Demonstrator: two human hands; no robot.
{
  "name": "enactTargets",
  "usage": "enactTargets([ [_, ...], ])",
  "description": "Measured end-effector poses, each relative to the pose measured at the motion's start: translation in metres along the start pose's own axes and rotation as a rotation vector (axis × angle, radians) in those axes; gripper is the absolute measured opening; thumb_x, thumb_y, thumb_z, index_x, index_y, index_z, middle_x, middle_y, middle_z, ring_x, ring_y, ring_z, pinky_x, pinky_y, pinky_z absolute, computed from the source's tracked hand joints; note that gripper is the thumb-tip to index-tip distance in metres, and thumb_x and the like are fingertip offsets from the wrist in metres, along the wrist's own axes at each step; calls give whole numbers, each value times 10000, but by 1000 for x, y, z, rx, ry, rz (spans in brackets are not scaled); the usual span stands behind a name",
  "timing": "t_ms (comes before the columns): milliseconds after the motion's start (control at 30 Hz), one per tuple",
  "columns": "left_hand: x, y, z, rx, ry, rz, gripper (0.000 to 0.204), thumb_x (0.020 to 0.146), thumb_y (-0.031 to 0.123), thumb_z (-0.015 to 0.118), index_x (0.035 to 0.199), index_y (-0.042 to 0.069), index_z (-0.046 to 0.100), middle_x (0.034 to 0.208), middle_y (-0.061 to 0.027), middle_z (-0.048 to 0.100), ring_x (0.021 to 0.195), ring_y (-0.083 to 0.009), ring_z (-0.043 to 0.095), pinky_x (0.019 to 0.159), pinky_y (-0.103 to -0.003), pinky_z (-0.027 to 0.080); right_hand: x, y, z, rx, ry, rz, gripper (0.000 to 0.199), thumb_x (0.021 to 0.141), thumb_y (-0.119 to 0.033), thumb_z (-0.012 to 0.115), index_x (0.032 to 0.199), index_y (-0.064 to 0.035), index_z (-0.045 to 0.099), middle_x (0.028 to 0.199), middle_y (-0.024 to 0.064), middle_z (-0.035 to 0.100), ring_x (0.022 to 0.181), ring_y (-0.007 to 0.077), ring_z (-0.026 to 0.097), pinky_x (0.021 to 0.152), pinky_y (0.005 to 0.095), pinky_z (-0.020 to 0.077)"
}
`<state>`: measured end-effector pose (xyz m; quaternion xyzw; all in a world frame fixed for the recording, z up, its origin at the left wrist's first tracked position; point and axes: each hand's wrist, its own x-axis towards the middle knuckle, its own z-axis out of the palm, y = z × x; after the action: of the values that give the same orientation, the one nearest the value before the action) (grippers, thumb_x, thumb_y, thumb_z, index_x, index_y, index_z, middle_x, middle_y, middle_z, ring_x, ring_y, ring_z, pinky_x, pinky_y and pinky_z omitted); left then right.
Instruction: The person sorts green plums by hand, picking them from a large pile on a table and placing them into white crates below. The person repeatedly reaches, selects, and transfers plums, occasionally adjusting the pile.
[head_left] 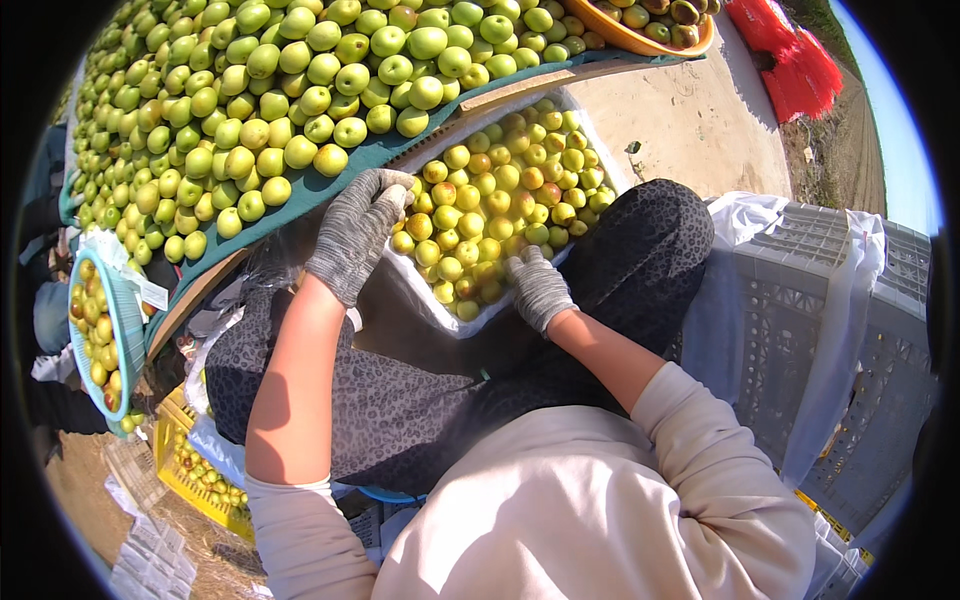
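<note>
A white-lined box (405, 275) full of small round yellow-green fruits (470, 222), some with brown-red patches and jujube-like, lies tilted before me. My left hand (365, 225), in a grey knit glove, is at the box's left side. Its fingers are bent and close together beside the fruits; whatever they hold is hidden. Resting on the fruits at the near right side is my right hand (540, 288), also gloved. Its fingers are slightly apart and point down onto the fruits, with the tips partly out of sight.
A large heap of similar green fruits (270, 95) covers a green-clothed, wood-edged table (340, 180). An orange basin (640, 40) sits at its far end. A blue basket (125, 330) and yellow crate (170, 450) are on the left, grey crates (800, 290) on the right, red bags (790, 65) beyond.
</note>
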<state>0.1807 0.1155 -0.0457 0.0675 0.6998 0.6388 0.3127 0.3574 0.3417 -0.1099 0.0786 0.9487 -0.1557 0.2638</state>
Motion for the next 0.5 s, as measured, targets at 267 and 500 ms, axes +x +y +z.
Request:
enactTargets([
  [267,9,-8,-4,12,-20,-51,233,944,229,563,1104,67,613,958,-5,631,785,-44,548,696,-187,463,8,11,22,32,64,-4,115,792,-47,581,900,-50,620,950,215,590,824,387,611,744,450,501],
  [500,-3,-27,-4,58,132,-139,279,937,214,549,1178,74,572,998,-14,623,804,-70,562,708,-217,479,49,59,-93,383,130,25,143,849,-58,575,972,-50,647,837,65,653,822,176,610,768,312,497],
])
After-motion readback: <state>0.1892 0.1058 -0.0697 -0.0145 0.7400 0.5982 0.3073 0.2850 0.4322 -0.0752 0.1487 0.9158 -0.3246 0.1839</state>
